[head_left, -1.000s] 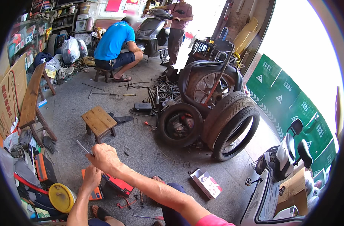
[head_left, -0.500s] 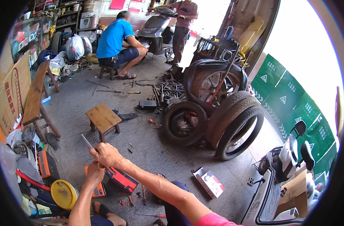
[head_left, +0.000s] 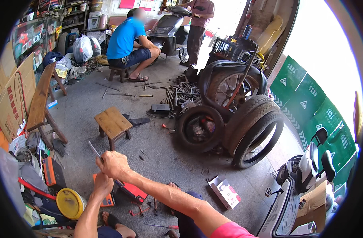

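My right hand point(head_left: 114, 164) is closed round a thin grey metal rod point(head_left: 95, 150), which sticks out up and to the left of the fist. Directly below, my left hand point(head_left: 103, 183) is closed too, its fingers against the underside of the right hand where the rod passes. A short piece of the rod's lower end shows beside the left fingers, under my right forearm. How the fingers wrap it is partly hidden. On the floor beneath the hands lie a red and black box-shaped battery point(head_left: 134, 193) and an orange box point(head_left: 108, 199).
A wooden stool point(head_left: 113, 122) stands ahead. Old tyres point(head_left: 259, 139) and metal scrap point(head_left: 183, 93) lie to the right of it. A person in blue point(head_left: 128, 41) sits near a scooter point(head_left: 165, 25); another stands behind. A yellow-lidded bucket point(head_left: 70, 203), open carton point(head_left: 225, 192) and white scooter point(head_left: 282, 202) are nearby.
The whole view has shifted slightly, so the surroundings sit a little further right. My hands keep the same grip on the rod. The seated person's head has lifted and turned.
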The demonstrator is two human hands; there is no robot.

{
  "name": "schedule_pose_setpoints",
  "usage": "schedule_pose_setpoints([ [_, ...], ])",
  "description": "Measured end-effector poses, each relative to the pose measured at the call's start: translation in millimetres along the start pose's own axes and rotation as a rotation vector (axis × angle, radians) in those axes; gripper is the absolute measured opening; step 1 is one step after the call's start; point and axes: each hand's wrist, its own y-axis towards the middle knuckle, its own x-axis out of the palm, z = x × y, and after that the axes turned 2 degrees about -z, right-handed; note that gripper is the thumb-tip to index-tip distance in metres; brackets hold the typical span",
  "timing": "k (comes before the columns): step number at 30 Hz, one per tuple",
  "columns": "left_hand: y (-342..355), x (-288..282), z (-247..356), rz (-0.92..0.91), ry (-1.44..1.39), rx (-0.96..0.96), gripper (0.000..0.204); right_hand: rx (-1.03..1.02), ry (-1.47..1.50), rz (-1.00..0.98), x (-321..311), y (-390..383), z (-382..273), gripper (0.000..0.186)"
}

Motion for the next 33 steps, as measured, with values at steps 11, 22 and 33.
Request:
schedule_pose_setpoints([
  [11, -1, 0, 5, -0.049, 0.067, -0.066, 0.022, 0.006, -0.008, 0.009, 4, -1, 4, 0.037],
  [22, -1, -1, -6, -0.118, 0.135, -0.015, 0.029, 0.027, 0.007, -0.015, 0, -3, 2, 0.032],
  [33, -3, -7, 8, -0.156, 0.211, -0.027, 0.033, 0.041, 0.022, -0.041, -4, -6, 0, 0.033],
])
